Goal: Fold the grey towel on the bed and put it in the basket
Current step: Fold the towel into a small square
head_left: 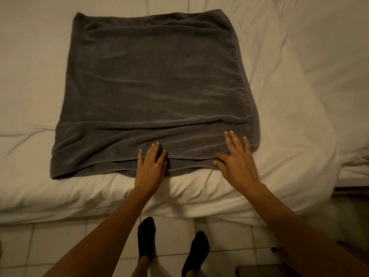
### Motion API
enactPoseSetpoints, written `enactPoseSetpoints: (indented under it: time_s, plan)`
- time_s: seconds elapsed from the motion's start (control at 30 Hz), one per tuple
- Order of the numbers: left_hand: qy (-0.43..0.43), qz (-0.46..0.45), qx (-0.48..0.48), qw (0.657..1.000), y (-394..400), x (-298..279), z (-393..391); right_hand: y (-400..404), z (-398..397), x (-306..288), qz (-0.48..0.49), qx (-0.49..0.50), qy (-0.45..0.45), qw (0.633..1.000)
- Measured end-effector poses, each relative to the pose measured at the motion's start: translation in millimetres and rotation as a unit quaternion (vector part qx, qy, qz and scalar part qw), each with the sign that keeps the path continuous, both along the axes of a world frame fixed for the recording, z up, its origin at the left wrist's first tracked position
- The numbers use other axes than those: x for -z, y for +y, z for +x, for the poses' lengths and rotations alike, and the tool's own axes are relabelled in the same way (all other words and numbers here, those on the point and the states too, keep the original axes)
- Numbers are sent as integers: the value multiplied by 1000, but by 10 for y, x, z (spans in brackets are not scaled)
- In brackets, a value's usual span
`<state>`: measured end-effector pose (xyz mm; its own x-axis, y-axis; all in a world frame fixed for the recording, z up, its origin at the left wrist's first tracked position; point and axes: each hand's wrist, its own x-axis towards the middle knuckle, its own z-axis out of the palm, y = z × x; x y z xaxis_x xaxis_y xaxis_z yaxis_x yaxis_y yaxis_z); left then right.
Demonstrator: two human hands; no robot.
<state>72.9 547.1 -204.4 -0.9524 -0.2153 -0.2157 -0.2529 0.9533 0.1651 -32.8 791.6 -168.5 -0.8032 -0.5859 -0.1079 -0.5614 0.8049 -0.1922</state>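
Observation:
The grey towel [151,86] lies spread flat on the white bed [289,96], doubled over, with its layered edges along the near side. My left hand [150,166] rests flat on the towel's near edge around the middle, fingers straight. My right hand [235,156] lies flat on the near right corner area, fingers spread. Neither hand grips the cloth. No basket is in view.
The bed's near edge runs across the lower part of the view, with a rumpled white duvet [199,196] hanging over it. Below is a pale tiled floor [50,242] where my two feet in black socks [146,236] stand. A dark object [255,270] sits at the bottom right.

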Motion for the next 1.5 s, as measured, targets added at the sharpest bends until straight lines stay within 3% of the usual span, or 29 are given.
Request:
enactPoseSetpoints:
  time_s: [0.27,0.43,0.7,0.83,1.0,1.17,1.3,1.5]
  plan:
    - [-53,-110,15,992,-1018,4,451,-173,44,147,67,5,35,997]
    - [-40,-139,24,989,-1386,-48,503,-221,73,183,105,50,23,993]
    - [39,-127,70,989,-1510,-153,603,-90,197,197,52,115,29,992]
    - [102,-123,109,981,-1424,-143,862,156,375,235,-24,115,68,991]
    - [71,-111,112,985,-1307,-134,1038,332,604,283,-40,109,125,985]
    - [47,-93,84,991,-1293,-151,859,176,577,257,-11,118,114,986]
    - [-28,-77,104,991,-1228,-146,716,-166,628,212,31,66,77,994]
    - [-16,-112,159,981,-963,-93,548,-665,729,239,60,7,-18,998]
